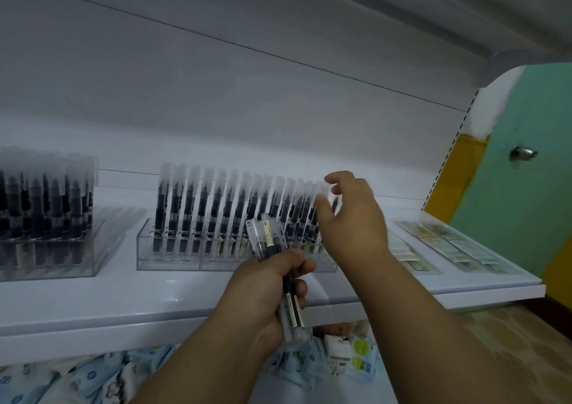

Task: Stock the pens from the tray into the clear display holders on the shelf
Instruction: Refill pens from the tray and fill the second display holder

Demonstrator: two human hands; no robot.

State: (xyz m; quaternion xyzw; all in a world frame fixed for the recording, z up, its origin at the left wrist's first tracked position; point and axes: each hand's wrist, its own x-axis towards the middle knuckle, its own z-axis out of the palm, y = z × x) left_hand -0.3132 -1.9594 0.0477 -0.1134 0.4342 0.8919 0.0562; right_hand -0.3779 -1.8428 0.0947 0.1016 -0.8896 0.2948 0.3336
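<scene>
left hand (263,292): we grip a pen bundle (278,267), near the shelf (123,307) edge
right hand (349,215): fingers loose, at right end of the holder (173,258) row, nothing held

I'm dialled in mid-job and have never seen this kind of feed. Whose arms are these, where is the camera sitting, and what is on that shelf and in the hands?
There is no machine here: these are a person's two bare arms, filmed by one wide-angle camera worn on the head, looking forward and down. The left hand grips a small bundle of pens with clear caps. The right hand reaches with loose fingers to the right end of the middle clear holder, at the caps of the pens standing there; the blur hides whether it pinches one. That holder stands on the white shelf and looks nearly full of upright pens. A second holder sits further left, also stocked. Flat printed cards lie on the shelf's right part, and packets lie below the shelf.
</scene>
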